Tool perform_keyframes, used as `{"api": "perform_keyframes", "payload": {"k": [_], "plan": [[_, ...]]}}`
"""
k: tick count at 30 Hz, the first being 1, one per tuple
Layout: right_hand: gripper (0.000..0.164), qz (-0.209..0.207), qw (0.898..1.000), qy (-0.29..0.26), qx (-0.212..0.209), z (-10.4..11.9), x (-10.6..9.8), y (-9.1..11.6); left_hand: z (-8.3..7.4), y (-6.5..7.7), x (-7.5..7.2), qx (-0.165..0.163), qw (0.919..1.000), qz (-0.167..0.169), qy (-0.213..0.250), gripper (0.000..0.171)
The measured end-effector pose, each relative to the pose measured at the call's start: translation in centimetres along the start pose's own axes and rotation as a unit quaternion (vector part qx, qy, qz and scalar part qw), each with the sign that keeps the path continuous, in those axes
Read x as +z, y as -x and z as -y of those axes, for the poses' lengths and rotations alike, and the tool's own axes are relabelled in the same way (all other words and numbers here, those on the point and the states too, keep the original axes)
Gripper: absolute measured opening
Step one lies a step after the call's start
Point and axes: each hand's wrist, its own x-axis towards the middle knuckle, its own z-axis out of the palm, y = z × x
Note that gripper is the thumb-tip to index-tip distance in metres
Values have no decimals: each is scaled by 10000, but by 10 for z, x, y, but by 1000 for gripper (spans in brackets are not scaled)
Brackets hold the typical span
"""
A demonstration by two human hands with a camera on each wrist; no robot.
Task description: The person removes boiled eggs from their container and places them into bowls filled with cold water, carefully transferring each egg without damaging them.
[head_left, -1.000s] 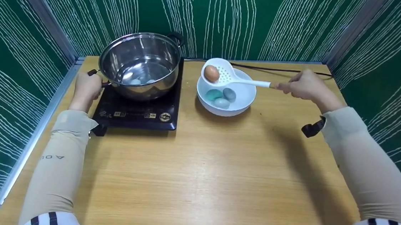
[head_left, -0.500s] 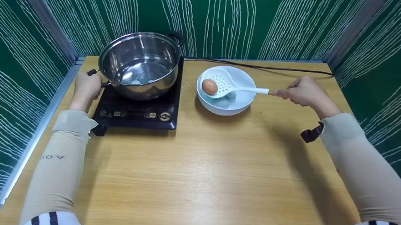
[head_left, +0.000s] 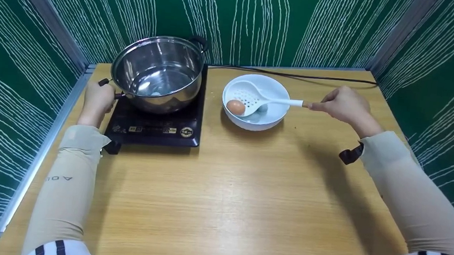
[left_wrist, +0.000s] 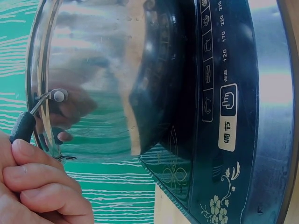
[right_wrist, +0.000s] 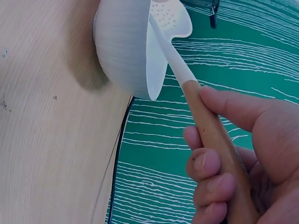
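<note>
My right hand [head_left: 344, 106] grips the wooden handle of a white slotted spoon [right_wrist: 175, 60], its fingers wrapped round it in the right wrist view. The perforated head is tilted within the white bowl [head_left: 280, 92], and a brown egg [head_left: 236, 107] sits at its lower left edge. Under the spoon, pale bluish eggs in the bowl are mostly hidden. On the left, my left hand [head_left: 98, 100] holds a dark side handle [left_wrist: 24, 127] of the steel pot [head_left: 166, 103]. Clear water and a pale round shape [head_left: 156, 94] show inside the pot.
The pot stands on a black induction cooker [head_left: 157, 132] at the table's back left. A black cable [head_left: 316, 77] runs along the back edge. Green walls with white lines [head_left: 259, 24] enclose the wooden table [head_left: 222, 192] behind and at both sides.
The right hand has lowered the slotted spoon from above the bowl into it and tipped it. The brown egg has shifted down towards the near left rim. The left hand stays put.
</note>
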Motion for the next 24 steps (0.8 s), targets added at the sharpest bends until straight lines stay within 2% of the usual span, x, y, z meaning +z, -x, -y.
{"api": "perform_keyframes", "payload": {"k": [10,18,24], "plan": [[71,-212,9998,-45,-24,3,-3,2,0,-1,-2,-53,10000,18,30,6],[72,-256,9990,-291,208,7,-10,0,1,-1,-1,-202,9997,102,-114,33],[73,-380,9977,-507,224,13,-19,0,0,-1,0,-58,10000,52,-54,11]]}}
